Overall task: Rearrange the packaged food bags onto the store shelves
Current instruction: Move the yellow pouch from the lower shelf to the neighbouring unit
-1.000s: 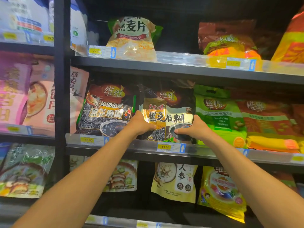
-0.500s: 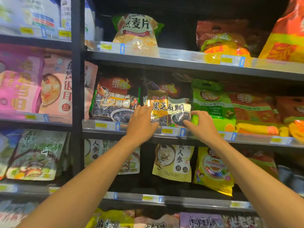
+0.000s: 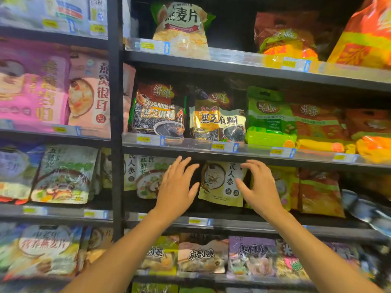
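Your left hand (image 3: 177,188) and right hand (image 3: 261,188) are at both sides of the pale ginseng bag (image 3: 219,185) (just below the sesame bag (image 3: 218,121)). Each grip is wide, holding nothing.

Left grip (image 3: 176,187) reaches forward, fingers (image 3: 182,166) straight; right grip (image 3: 259,188) level beside it, fingers spread, loosely curled.
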`<control>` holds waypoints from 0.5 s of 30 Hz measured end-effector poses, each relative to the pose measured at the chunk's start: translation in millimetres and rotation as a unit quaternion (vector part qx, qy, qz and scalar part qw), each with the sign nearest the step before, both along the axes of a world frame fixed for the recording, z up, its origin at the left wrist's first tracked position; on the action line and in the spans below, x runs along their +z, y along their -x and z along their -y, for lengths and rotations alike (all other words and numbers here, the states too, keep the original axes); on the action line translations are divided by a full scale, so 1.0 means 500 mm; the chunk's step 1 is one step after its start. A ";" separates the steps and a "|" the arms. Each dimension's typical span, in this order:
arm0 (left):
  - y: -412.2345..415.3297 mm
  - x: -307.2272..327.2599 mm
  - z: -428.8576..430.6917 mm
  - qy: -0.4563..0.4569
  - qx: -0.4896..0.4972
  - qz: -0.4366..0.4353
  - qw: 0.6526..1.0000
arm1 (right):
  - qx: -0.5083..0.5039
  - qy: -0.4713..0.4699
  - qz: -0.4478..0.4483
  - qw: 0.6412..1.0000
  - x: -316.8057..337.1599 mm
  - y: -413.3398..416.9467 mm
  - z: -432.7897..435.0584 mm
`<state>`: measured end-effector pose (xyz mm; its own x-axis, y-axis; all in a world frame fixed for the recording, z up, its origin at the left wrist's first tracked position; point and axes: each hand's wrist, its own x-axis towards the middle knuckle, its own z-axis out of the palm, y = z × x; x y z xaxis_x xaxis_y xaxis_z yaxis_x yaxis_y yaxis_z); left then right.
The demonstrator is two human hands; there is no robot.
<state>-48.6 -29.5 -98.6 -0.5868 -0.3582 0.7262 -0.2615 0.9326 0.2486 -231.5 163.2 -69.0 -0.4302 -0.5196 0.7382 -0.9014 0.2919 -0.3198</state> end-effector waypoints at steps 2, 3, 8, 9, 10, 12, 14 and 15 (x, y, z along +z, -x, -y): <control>-0.009 -0.037 -0.006 -0.019 0.005 0.016 1.000 | -0.002 -0.009 0.019 1.000 -0.040 -0.009 -0.008; -0.011 -0.055 -0.007 -0.026 0.009 0.027 0.999 | -0.004 -0.014 0.031 0.999 -0.059 -0.013 -0.011; 0.007 -0.124 0.000 -0.069 0.012 0.073 0.995 | -0.019 -0.044 0.085 0.995 -0.148 -0.017 -0.016; 0.015 -0.134 0.002 -0.080 0.011 0.083 0.993 | -0.025 -0.051 0.093 0.994 -0.161 -0.013 -0.015; 0.024 -0.144 0.006 -0.092 0.009 0.093 0.991 | -0.030 -0.057 0.102 0.993 -0.173 -0.009 -0.013; 0.045 -0.162 0.014 -0.112 0.004 0.108 0.988 | -0.034 -0.067 0.124 0.989 -0.194 0.003 -0.008; 0.069 -0.176 0.023 -0.142 -0.008 0.119 0.983 | -0.037 -0.071 0.142 0.987 -0.212 0.019 -0.001; 0.082 -0.182 0.028 -0.160 -0.016 0.122 0.979 | -0.038 -0.072 0.151 0.985 -0.219 0.029 0.003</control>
